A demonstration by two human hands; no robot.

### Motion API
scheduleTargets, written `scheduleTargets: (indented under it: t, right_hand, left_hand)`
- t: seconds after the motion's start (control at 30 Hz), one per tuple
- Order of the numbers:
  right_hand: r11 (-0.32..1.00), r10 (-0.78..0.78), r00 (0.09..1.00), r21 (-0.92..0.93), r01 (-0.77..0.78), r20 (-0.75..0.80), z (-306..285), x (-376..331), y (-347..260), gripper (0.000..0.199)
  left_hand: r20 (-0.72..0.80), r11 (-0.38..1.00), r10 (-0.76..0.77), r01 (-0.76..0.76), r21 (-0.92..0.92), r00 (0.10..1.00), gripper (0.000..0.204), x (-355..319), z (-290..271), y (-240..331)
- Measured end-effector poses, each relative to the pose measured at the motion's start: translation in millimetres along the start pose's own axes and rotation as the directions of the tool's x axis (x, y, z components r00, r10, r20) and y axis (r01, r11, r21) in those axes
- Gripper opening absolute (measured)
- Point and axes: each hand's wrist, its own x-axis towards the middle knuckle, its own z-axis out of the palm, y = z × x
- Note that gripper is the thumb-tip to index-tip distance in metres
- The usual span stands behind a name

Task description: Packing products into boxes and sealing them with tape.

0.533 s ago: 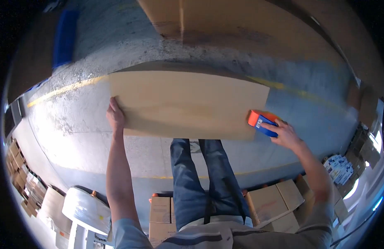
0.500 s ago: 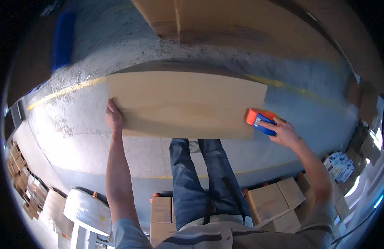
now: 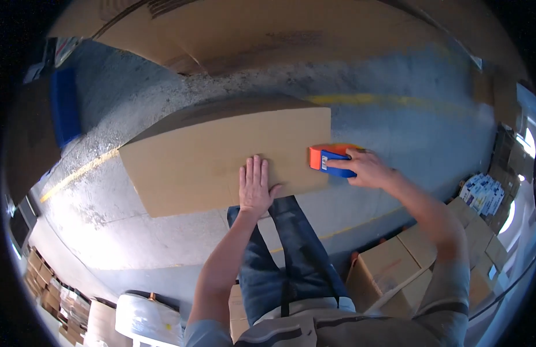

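A long brown cardboard box (image 3: 192, 159) stands in front of my legs, its broad flat side toward me. My left hand (image 3: 256, 186) lies on that side near the middle, fingers stretched out and pressed flat. In my right hand (image 3: 366, 169) is a blue and orange tape dispenser (image 3: 331, 161). Its orange end meets or nearly meets the box near the right edge; whether it touches I cannot tell. My right fingers wrap round its blue body.
A large cardboard carton (image 3: 250, 40) looms along the far side. Cardboard boxes (image 3: 389, 269) are stacked at my lower right. A plastic-wrapped roll (image 3: 146, 315) stands lower left, and a blue panel (image 3: 65, 107) is at the far left. Yellow lines (image 3: 383, 100) cross the concrete floor (image 3: 181, 243).
My left hand has gone from the box's left edge to the middle of its face. The box now sits further left and tilted in view. The tape dispenser has moved left.
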Motion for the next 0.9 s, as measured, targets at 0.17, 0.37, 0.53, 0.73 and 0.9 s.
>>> scheduleTargets:
  t: [0.17,0.37,0.53,0.73,0.9]
  right_hand:
    - [1.000,-0.003,0.999,0.020,0.003,0.033,15,-25,27,0.075]
    - [0.974,0.201,0.978,-0.119,-0.193,0.061,42,-83,117,0.082]
    - [0.974,0.224,0.975,-0.045,-0.224,-0.007,69,-13,110,0.073]
    - [0.964,0.266,0.964,-0.007,-0.266,-0.015,129,88,40,0.038]
    - [0.906,0.255,0.925,0.403,-0.127,-0.280,152,92,29,0.040]
  left_hand:
    - [0.032,0.996,-0.004,0.001,0.090,0.999,0.091,-1,5,-1]
    - [0.007,0.996,0.004,-0.005,0.087,1.000,0.092,6,8,-11]
    - [0.013,0.995,-0.009,0.008,0.102,1.000,0.091,-2,-3,-1]
    - [-0.029,0.996,0.035,-0.032,0.085,0.999,0.082,-4,-15,-16]
    - [-0.644,0.990,-0.111,0.138,-0.008,0.757,0.083,-73,-48,-241]
